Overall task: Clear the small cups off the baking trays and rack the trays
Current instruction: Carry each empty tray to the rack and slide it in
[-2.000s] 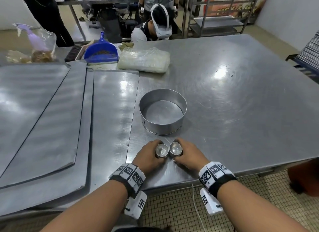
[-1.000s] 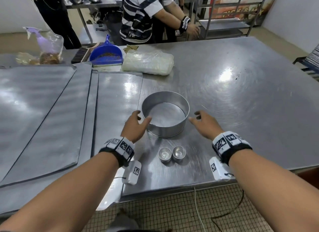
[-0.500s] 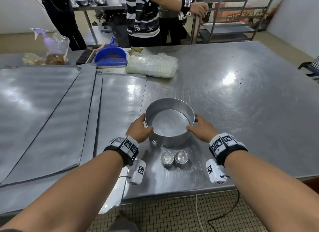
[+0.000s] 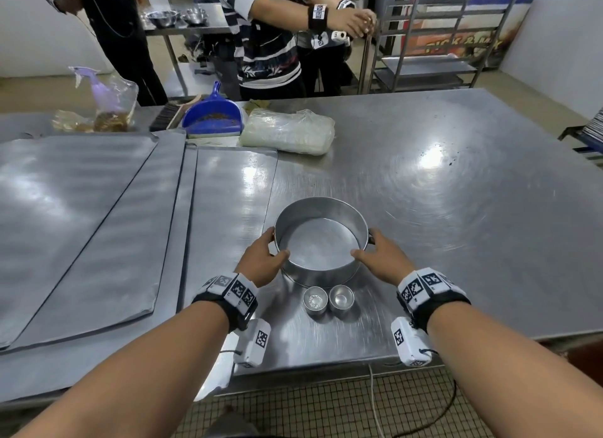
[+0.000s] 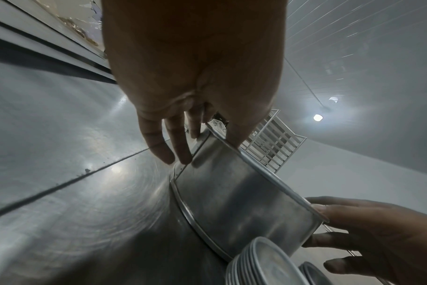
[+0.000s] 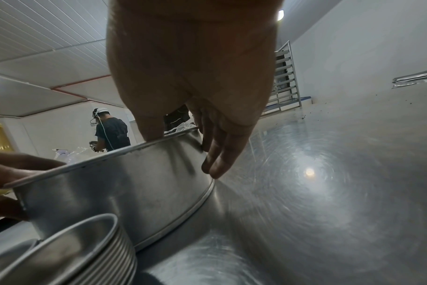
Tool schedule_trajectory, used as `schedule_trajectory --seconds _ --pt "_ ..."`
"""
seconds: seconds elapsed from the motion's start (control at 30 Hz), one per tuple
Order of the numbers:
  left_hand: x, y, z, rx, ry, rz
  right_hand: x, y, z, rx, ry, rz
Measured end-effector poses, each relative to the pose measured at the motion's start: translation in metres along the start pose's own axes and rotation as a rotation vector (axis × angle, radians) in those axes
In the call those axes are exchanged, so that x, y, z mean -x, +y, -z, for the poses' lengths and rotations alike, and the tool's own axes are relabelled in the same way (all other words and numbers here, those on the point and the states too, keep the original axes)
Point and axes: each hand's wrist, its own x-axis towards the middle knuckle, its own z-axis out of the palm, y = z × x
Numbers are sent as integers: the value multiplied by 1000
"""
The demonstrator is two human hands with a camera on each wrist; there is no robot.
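A round metal tin (image 4: 321,238) stands on the steel table (image 4: 456,209), and both my hands hold it. My left hand (image 4: 265,256) grips its left side, thumb hooked over the rim. On the right side my right hand (image 4: 375,253) grips it the same way. Two small metal cups (image 4: 315,301) (image 4: 341,299) stand side by side just in front of the tin, touching neither hand. The left wrist view shows the tin wall (image 5: 244,202) under my fingers (image 5: 181,146). In the right wrist view a ridged, nested cup stack (image 6: 73,250) sits against the tin (image 6: 122,183).
Flat baking trays (image 4: 71,229) lie overlapping on the left half of the table. At the back are a blue dustpan (image 4: 213,118), a wrapped plastic bundle (image 4: 288,132) and a spray bottle in a bag (image 4: 104,98). Two people stand behind the table beside a metal rack (image 4: 437,46).
Two seconds ago each hand held one small cup near the front edge. Both hands let go, reached forward, and now grip the round tin on either side.
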Motion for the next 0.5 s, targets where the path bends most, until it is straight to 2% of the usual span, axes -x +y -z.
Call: schedule_trajectory --seconds 0.3,0.5 --pt "5 -5 -2 10 -8 10 5 -1 1 34 16 -6" --pt "8 -8 17 -82 95 97 3 -38 3 141 192 63"
